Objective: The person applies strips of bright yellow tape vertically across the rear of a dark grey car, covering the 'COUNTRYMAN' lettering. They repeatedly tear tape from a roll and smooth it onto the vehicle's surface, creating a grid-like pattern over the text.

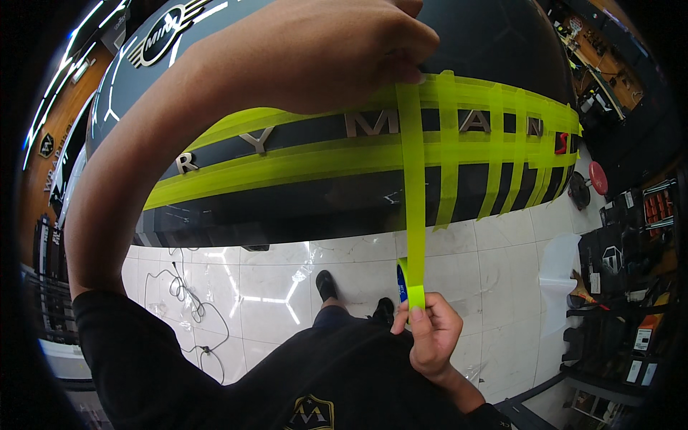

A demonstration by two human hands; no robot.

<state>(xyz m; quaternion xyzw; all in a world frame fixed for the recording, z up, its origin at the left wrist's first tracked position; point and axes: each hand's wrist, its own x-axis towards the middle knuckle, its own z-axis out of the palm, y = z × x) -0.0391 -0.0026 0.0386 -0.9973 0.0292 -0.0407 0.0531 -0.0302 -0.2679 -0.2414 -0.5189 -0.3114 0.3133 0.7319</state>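
A strip of bright yellow-green masking tape (411, 165) runs down from a dark grey car's rear panel (287, 204), between raised silver letters. At its upper end my left hand (380, 54) is closed, its fingertips at the tape against the panel. Below the car's edge my right hand (433, 333) grips the tape roll (403, 281), which has a blue core. The strip hangs taut between both hands. Two long bands of the same tape lie above and below the letters. Several shorter strips (491, 154) cross them to the right; the left fingertips are partly hidden.
A dark cable (204, 315) lies looped on the white tiled floor (502, 279) at left. My shoes (327, 285) stand under the car's edge. At right are a red round-topped stool (597, 178), a white sheet (561, 276) and shelves with tools (658, 208).
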